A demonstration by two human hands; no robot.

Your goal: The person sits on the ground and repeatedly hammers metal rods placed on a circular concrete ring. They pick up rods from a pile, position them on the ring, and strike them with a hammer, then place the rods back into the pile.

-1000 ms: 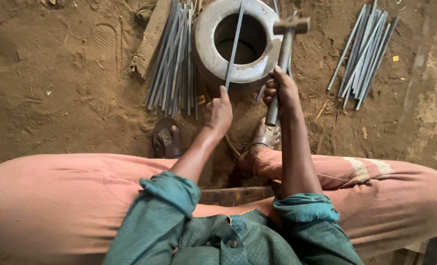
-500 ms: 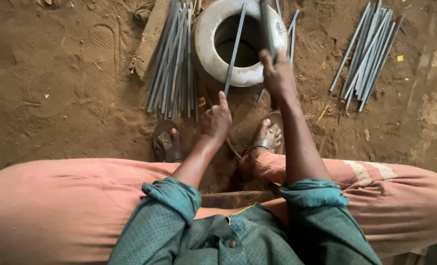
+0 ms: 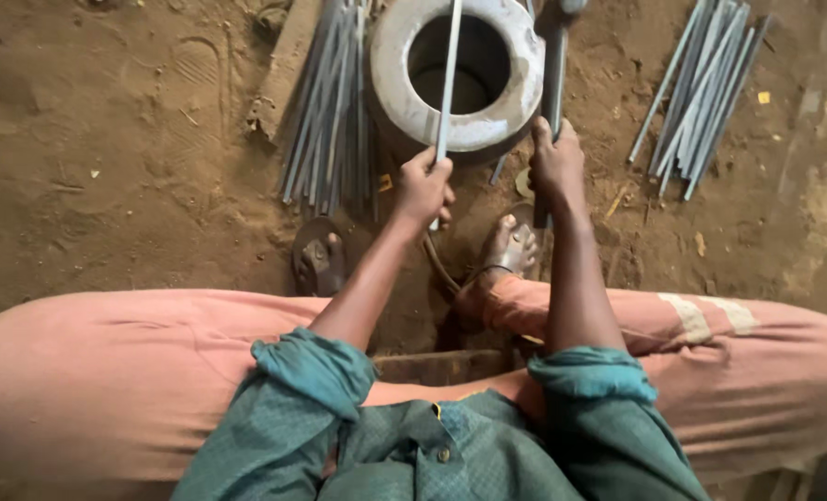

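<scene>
Seen from above, seated on bare dirt ground (image 3: 107,186), knees spread wide in loose salmon-pink trousers (image 3: 107,371), teal shirt sleeves rolled to the elbows.

Left hand (image 3: 423,186) closed in a fist around the near end of a thin grey metal rod (image 3: 448,83). Rod laid across the top of a heavy metal ring (image 3: 395,56), spanning its round hollow and running off towards the far edge of the view.

Right hand (image 3: 555,165) wrapped tight around a hammer handle (image 3: 552,83), fingers fully curled. Handle held just beside the ring's right rim; hammer head mostly cut off at the top edge.

Left of the ring, touching distance away, a bundle of similar rods (image 3: 334,102) lying on the dirt beside a length of wood (image 3: 283,70). Well apart on the right, a second bundle of rods (image 3: 701,93), fanned slightly.

Two sandalled feet below the hands: one (image 3: 319,260) under the left forearm, the other (image 3: 513,246) just under the right wrist.
</scene>
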